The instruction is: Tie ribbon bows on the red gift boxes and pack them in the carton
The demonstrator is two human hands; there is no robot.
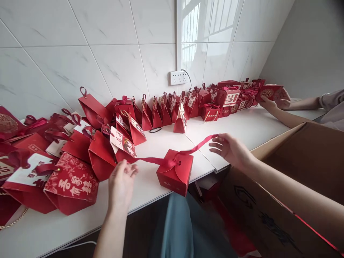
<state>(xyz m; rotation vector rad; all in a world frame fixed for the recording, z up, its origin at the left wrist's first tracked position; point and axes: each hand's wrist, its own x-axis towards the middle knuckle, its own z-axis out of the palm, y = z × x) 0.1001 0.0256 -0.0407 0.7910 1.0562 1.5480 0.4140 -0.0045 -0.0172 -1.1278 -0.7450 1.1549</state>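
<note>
A small red gift box sits at the front edge of the white table, its top flaps closed over each other. A red ribbon is knotted at the top of the box, and its two tails stretch out to either side. My right hand pinches the right tail between thumb and forefinger, with the other fingers loosely spread. On the other side my left hand is closed at the end of the left tail; the fingertips partly hide the grip. Neither hand touches the box itself.
Many red gift boxes crowd the table's left side and line the tiled wall. A large cardboard box stands open at the right front. Beyond it, another person's hands hold a red box. A power strip is on the wall.
</note>
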